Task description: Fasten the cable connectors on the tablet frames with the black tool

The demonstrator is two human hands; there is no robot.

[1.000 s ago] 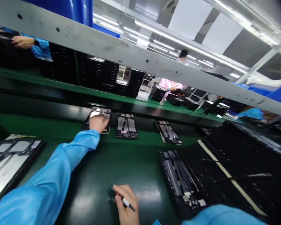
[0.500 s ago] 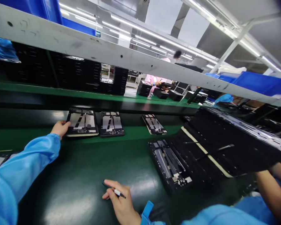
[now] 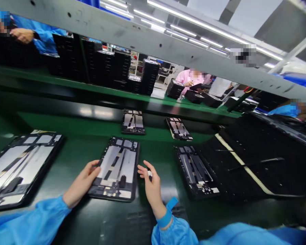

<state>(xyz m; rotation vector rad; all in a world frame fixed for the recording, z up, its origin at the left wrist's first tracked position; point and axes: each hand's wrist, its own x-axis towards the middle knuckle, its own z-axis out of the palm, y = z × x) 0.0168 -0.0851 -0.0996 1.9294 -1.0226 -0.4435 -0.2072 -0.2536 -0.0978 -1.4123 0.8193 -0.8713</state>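
Note:
In front of me a tablet with its inside laid bare (image 3: 117,166) shows silver panels and dark ribbon cables. My left hand (image 3: 83,182) is closed on its left edge, thumb on top. Just off the tablet's right edge is my right hand (image 3: 151,183), fingers partly spread. A slim black-and-white pen-like tool (image 3: 150,174) is tucked in that hand, mostly hidden by the fingers. Another opened tablet (image 3: 25,163) lies at the left, cut off by the view's edge. To the right sits a darker opened tablet (image 3: 196,170).
Two more opened tablets, one upright (image 3: 133,121) and one angled (image 3: 180,128), lie further back. A black padded stack (image 3: 260,156) fills the right side. Dark stacks (image 3: 117,69) line the green shelf behind, under a grey beam (image 3: 142,39). Co-workers in blue and pink sleeves are beyond.
The tablet at my left hand has come from the back row to the middle before me. My right hand has moved up beside it. The view has shifted, showing another tablet at the left.

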